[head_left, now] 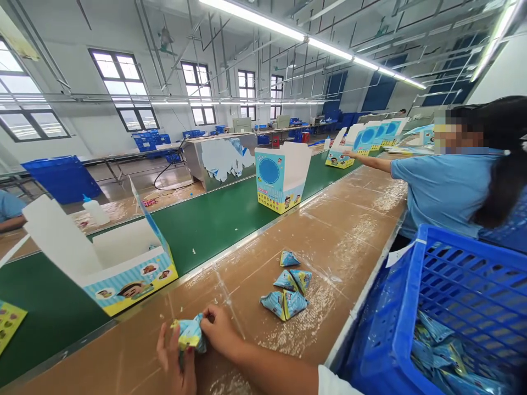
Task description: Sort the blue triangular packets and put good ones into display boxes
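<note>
Both my hands meet at the bottom centre over the brown table top [329,241]. My left hand [175,362] and my right hand [220,332] are closed together on a bundle of small blue and yellow packets [191,333]. Several more of these triangular packets [288,288] lie loose on the table just to the right. An open printed display box [119,269] stands on the green conveyor belt [214,219] just beyond my hands.
A blue plastic crate [453,307] with more packets stands at my right. A co-worker in a blue shirt [444,192] reaches towards boxes further along. Another display box [280,178] rides the belt. A white glue bottle [95,209] stands beyond the belt.
</note>
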`<control>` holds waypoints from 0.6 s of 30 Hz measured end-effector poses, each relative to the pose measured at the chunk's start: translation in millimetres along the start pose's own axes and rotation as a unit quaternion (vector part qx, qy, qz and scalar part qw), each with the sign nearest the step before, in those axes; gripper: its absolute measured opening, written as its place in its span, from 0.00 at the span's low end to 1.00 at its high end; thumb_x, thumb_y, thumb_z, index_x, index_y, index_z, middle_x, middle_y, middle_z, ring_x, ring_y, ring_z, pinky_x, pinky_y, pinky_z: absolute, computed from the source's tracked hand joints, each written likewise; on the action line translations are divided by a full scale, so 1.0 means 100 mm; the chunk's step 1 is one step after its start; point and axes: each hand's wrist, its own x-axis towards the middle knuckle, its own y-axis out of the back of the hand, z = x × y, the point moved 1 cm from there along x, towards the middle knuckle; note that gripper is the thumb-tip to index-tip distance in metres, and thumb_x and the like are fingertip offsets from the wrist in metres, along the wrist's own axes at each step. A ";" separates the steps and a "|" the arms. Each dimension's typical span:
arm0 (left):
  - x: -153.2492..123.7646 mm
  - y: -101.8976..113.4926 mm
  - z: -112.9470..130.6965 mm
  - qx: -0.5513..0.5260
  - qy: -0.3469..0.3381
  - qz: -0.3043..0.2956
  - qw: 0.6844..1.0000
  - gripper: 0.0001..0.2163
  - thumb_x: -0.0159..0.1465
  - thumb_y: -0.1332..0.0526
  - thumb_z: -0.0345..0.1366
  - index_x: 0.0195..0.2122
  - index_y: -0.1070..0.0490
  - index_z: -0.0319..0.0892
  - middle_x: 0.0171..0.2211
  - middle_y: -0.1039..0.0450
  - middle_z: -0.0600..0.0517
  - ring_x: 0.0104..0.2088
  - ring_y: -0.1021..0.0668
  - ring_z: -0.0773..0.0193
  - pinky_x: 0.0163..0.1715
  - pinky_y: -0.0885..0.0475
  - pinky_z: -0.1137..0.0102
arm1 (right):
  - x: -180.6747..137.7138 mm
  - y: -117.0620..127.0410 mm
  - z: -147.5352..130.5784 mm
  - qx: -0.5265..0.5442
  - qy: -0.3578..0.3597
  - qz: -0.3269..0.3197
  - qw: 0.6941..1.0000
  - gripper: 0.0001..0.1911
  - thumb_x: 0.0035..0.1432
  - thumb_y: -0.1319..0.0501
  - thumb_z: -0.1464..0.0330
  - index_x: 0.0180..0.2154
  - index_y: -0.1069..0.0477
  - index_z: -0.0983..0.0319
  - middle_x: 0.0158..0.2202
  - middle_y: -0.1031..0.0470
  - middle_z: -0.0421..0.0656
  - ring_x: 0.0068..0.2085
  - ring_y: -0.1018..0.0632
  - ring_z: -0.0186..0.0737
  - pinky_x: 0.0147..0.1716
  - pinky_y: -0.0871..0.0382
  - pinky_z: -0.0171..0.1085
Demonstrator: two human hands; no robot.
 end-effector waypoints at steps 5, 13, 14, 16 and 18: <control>-0.09 -0.08 -0.02 -0.023 0.021 -0.018 0.999 0.26 0.60 0.48 0.60 0.51 0.34 0.48 0.65 0.49 0.42 0.66 0.42 0.45 0.64 0.47 0.49 | -0.06 0.04 -0.01 -0.036 0.034 0.010 0.999 0.04 0.47 0.43 0.77 0.26 0.36 0.62 0.24 0.37 0.35 0.29 0.35 0.32 0.30 0.43 0.31; 0.02 -0.09 -0.06 -0.085 0.208 0.041 0.974 0.31 0.43 0.35 0.63 0.39 0.31 0.44 0.42 0.28 0.47 0.45 0.25 0.49 0.51 0.31 0.53 | -0.13 0.10 -0.04 -0.082 0.043 -0.042 0.995 0.04 0.49 0.41 0.75 0.26 0.35 0.62 0.24 0.35 0.35 0.28 0.33 0.32 0.30 0.42 0.31; 0.03 -0.08 -0.05 -0.087 0.213 0.045 0.972 0.31 0.43 0.35 0.63 0.39 0.31 0.44 0.42 0.28 0.48 0.45 0.25 0.49 0.51 0.31 0.53 | -0.12 0.11 -0.03 -0.076 0.039 -0.042 0.995 0.04 0.49 0.41 0.74 0.26 0.35 0.62 0.24 0.34 0.35 0.28 0.33 0.32 0.29 0.42 0.31; 0.02 -0.07 -0.02 -0.089 0.214 0.051 0.971 0.31 0.43 0.34 0.62 0.39 0.31 0.43 0.43 0.28 0.47 0.46 0.25 0.49 0.51 0.31 0.54 | -0.10 0.14 -0.03 -0.078 0.033 -0.046 0.995 0.06 0.51 0.39 0.69 0.26 0.36 0.62 0.24 0.34 0.35 0.28 0.33 0.31 0.29 0.42 0.31; 0.00 -0.06 0.01 -0.092 0.202 0.049 0.974 0.29 0.45 0.34 0.60 0.40 0.32 0.44 0.45 0.28 0.47 0.48 0.26 0.49 0.53 0.33 0.54 | -0.08 0.16 -0.02 -0.114 0.031 -0.067 0.991 0.13 0.54 0.38 0.62 0.25 0.36 0.62 0.22 0.36 0.35 0.27 0.34 0.31 0.28 0.44 0.32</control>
